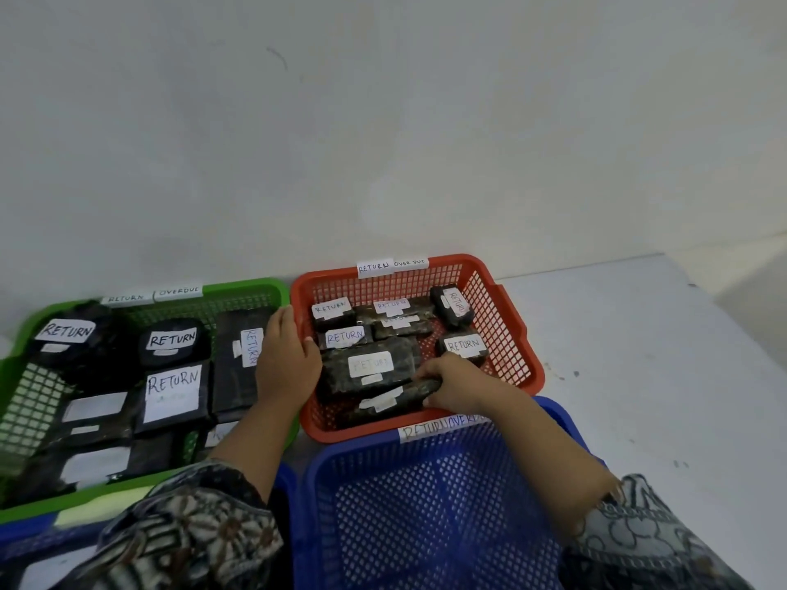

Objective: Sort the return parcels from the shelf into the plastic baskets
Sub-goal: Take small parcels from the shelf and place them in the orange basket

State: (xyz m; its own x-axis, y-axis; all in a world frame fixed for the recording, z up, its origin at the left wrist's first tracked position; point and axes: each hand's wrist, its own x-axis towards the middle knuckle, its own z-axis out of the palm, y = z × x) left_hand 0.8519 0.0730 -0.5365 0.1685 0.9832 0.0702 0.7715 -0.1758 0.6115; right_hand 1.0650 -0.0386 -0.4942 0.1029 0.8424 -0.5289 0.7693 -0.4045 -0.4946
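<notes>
Blue basket (426,504) sits btwn you and red basket (504,317); your R arm reaches over it. Green basket (238,287), at L, holds RETURN parcels (172,389). R hand (455,385) grips a parcel (394,401) at red's near edge, among others. L hand (285,355) straddles red's L rim, can't tell if gripping.

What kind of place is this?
Probably a courier or shop returns-sorting corner: black parcels labelled RETURN, and a green basket, red basket and blue basket tagged RETURN/OVERDUE, set by a bare wall.
</notes>
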